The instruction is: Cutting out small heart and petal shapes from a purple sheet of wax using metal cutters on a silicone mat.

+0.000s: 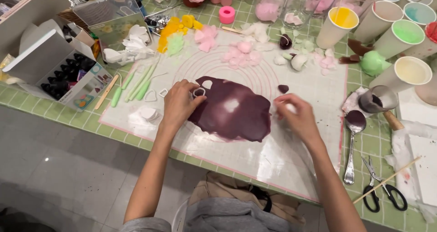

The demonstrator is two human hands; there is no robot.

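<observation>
I see left hand (178,105) fingers clamped on small cutter (199,92), sheet's ten o'clock edge; right hand (294,116) fingers pinched on pale scrap. Press straight down on dark purple sheet (234,109), judging.

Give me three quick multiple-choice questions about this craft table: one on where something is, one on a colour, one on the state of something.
1. Where do the scissors lie?
A. On the green checked cloth by the person's right arm
B. Inside the open box
C. On the dark sheet

2. What colour is the rolled-out sheet on the mat?
A. Yellow
B. Dark purple
C. Light green

3. What is the left hand doing?
A. Resting empty on the floor
B. Lifting a paper cup
C. Holding a small ring cutter at the sheet's edge

Answers: 1 A, they lie beside a wooden stick near the spoon. 2 B, the sheet is deep purple against the pale mat. 3 C, the fingers pinch the cutter on the sheet, while the right hand holds a small pale piece.
</observation>
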